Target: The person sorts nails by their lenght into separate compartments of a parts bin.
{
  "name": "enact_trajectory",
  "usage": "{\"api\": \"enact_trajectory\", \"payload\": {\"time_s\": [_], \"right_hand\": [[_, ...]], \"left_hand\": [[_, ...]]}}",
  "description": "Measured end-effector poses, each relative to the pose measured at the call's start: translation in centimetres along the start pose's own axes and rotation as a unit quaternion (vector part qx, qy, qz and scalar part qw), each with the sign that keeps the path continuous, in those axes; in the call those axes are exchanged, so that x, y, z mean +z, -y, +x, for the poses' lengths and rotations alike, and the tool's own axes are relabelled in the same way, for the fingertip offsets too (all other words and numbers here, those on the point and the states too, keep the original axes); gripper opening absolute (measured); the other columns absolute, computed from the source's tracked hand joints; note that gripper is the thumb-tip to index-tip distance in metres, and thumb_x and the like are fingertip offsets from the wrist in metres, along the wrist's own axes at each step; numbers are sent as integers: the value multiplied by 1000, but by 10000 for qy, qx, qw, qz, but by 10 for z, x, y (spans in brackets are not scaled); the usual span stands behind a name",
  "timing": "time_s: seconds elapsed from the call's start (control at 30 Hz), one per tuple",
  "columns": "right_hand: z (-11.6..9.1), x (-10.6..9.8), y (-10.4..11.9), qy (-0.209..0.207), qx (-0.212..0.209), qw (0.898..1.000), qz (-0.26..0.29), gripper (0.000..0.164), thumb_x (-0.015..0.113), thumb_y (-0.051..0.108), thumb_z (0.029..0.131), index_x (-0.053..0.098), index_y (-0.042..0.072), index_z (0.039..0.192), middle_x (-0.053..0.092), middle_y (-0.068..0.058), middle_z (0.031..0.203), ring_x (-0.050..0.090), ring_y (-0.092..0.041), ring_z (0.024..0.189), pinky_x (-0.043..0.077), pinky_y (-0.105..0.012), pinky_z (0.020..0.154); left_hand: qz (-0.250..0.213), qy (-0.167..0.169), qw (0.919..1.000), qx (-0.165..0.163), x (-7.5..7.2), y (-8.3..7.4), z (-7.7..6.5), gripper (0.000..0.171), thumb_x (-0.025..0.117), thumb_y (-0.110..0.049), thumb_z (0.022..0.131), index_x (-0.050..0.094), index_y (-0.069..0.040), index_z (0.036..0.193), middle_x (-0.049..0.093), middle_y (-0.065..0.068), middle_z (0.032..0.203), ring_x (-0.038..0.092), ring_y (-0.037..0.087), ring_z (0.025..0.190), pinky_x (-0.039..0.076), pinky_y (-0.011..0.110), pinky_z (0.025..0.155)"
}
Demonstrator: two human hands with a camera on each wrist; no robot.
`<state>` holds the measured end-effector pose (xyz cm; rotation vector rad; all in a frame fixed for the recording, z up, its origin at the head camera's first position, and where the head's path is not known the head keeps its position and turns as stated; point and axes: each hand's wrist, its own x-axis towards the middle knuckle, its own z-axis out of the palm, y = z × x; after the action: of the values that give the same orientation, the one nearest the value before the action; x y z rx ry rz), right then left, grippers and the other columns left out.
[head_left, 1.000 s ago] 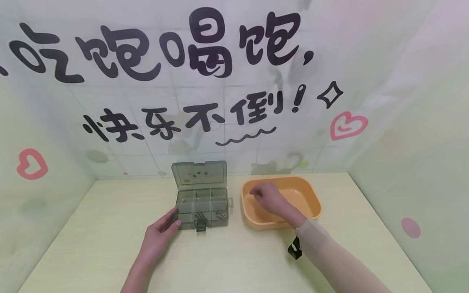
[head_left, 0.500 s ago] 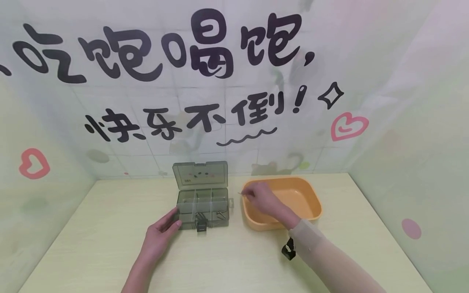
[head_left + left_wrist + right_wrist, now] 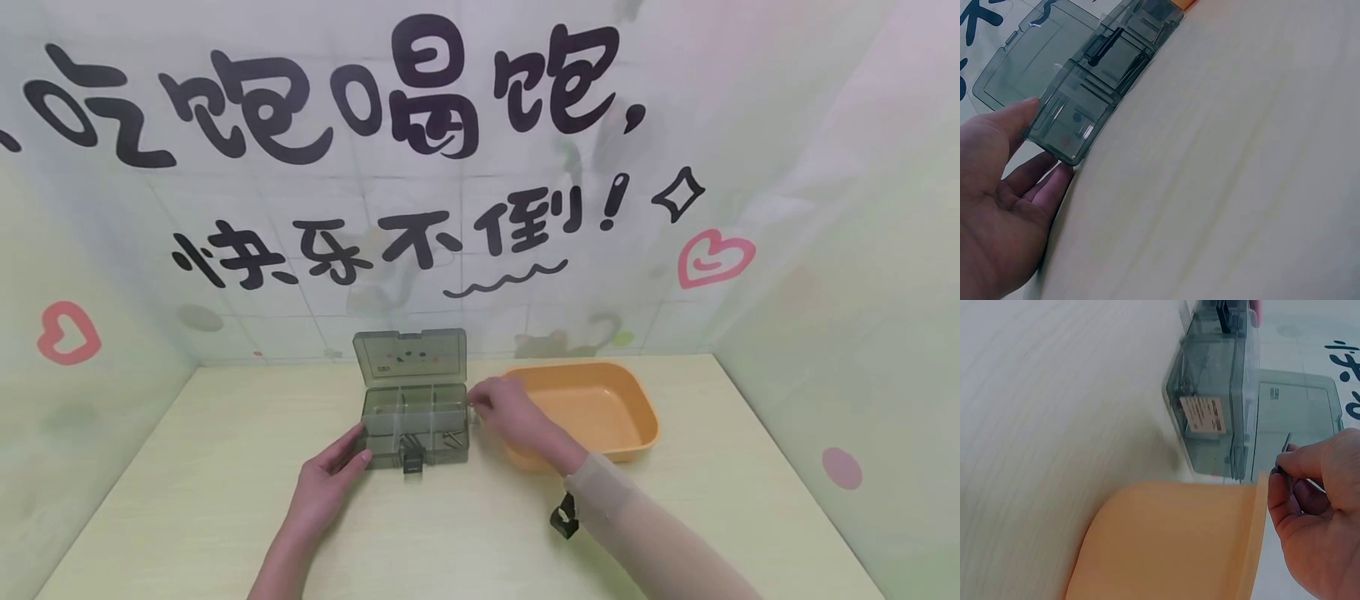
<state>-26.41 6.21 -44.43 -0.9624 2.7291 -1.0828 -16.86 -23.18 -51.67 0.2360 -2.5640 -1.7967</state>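
Note:
A translucent grey compartment box (image 3: pixel 444 457) lies on the table with its lid (image 3: pixel 411 358) raised at the back. My left hand (image 3: pixel 318 487) holds the box's left end, thumb on one side and fingers on the other, as the left wrist view also shows. My right hand (image 3: pixel 513 414) is beside the box's right end, over the left rim of the orange tray (image 3: pixel 581 365). Between thumb and fingers it pinches a thin metal screw (image 3: pixel 1287 442), its head partly hidden by the fingertips. Several small screws (image 3: pixel 452 439) lie in the front compartments.
The tray stands close to the right of the box. A black latch (image 3: pixel 412 463) hangs at the box's front. A black clip-like device (image 3: pixel 564 517) sits beneath the right sleeve. A printed wall sheet (image 3: pixel 300 192) stands behind the table.
My right hand has moved left with the screw, from over the tray to beside the box's right end. The left hand stays on the box.

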Motion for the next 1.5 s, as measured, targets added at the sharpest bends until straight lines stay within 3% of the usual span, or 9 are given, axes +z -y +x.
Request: {"api": "enact_trajectory", "payload": {"time_s": [0.2, 0.4, 0.63, 0.87, 1.3, 1.5], "right_hand": [[7, 13, 12, 108, 61, 9998, -149, 21, 64, -11, 93, 74, -5, 109, 73, -16, 107, 69, -28, 97, 61, -31, 84], [13, 27, 28, 110, -69, 9996, -246, 20, 64, -7, 95, 77, -2, 110, 76, -13, 105, 63, -13, 78, 55, -20, 68], [17, 42, 45, 27, -143, 9998, -150, 19, 62, -6, 96, 76, -2, 109, 76, -11, 105, 63, -10, 78, 56, -19, 73], [21, 55, 49, 0, 367, 9991, 225, 20, 61, -7, 96, 75, -3, 110, 76, -14, 106, 54, -6, 61, 49, -16, 52], [26, 69, 56, -408, 700, 9965, 216, 24, 64, -11, 91, 77, -1, 109, 76, -13, 107, 71, -16, 81, 57, -15, 66], [26, 69, 57, -466, 578, 9972, 44, 25, 65, -12, 89, 77, 0, 108, 77, -13, 107, 74, -21, 93, 60, -19, 75]], "left_hand": [[15, 12, 10000, -23, 1, 0, -1, 59, 64, -29, 104, 43, -12, 156, 39, 14, 160, 41, 33, 145, 38, 39, 115], [66, 23, 10000, 36, 2, 2, 0, 58, 63, -30, 104, 44, -12, 156, 38, 15, 161, 40, 35, 145, 39, 39, 114], [70, 7, 10000, 17, 0, 0, 1, 58, 64, -29, 104, 44, -12, 156, 37, 15, 161, 40, 35, 145, 40, 39, 114], [22, 17, 10000, 42, 0, 2, 1, 57, 65, -28, 104, 46, -12, 155, 39, 15, 160, 42, 34, 144, 41, 38, 113], [67, 4, 10000, 38, 0, 2, 1, 57, 66, -26, 103, 46, -12, 155, 40, 15, 159, 43, 34, 144, 41, 38, 113], [50, 20, 10000, 45, -1, 2, 2, 58, 66, -28, 103, 46, -13, 155, 39, 15, 160, 41, 34, 144, 40, 38, 114]]}}
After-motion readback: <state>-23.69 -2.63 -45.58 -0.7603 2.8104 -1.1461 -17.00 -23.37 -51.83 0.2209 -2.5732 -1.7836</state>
